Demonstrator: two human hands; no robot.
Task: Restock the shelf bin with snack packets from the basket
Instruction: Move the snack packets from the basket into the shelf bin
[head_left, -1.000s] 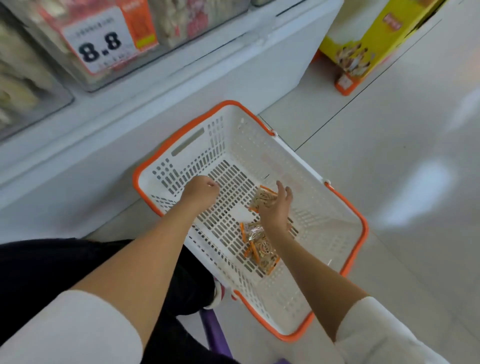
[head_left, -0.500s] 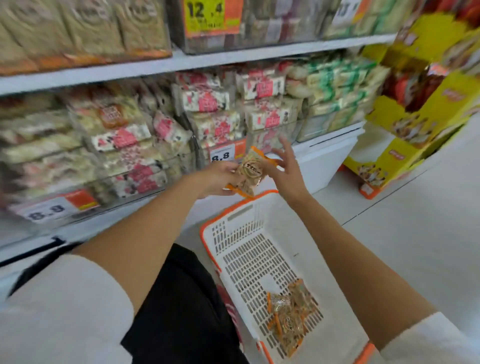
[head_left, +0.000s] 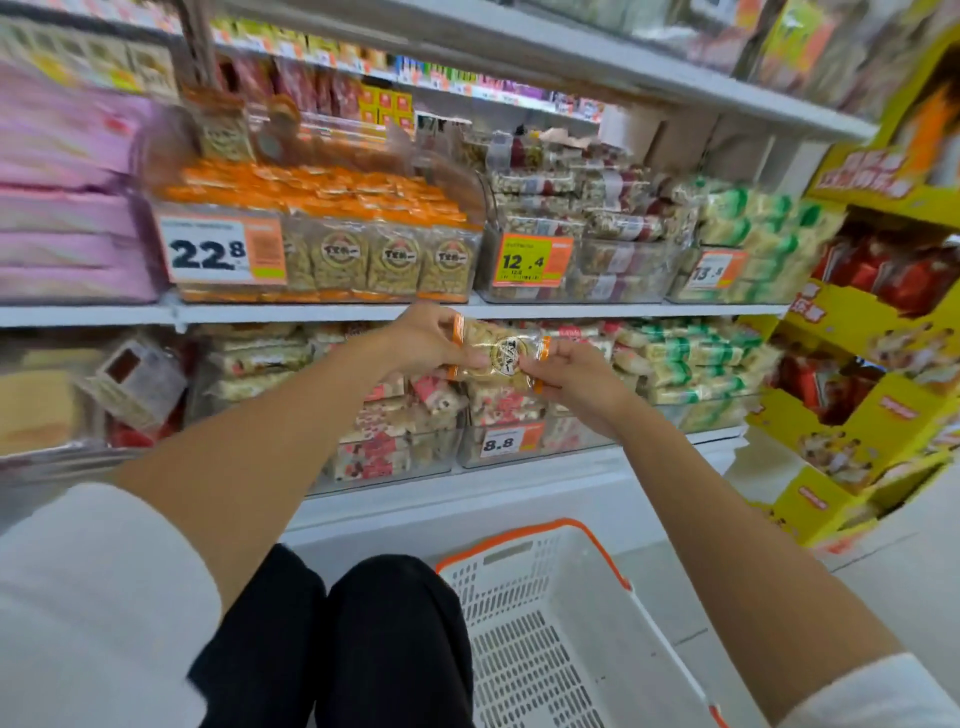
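— How many hands are seen?
— Two are counted: left hand (head_left: 423, 338) and right hand (head_left: 576, 379). One snack packet (head_left: 501, 353) can be made out.
— And the rest?
— One basket (head_left: 519, 535) is counted. Four price tags are seen: 22.8 tag (head_left: 223, 252), 12.4 tag (head_left: 532, 260), 8.8 tag (head_left: 511, 440), blurred tag (head_left: 714, 271).

Packet (head_left: 498, 353) below bin (head_left: 322, 249) (basket (head_left: 519, 536) nearest, right)

basket (head_left: 550, 566) cut by bottom edge; pink packs (head_left: 62, 218) blurred; snack packet (head_left: 498, 354) print unreadable.
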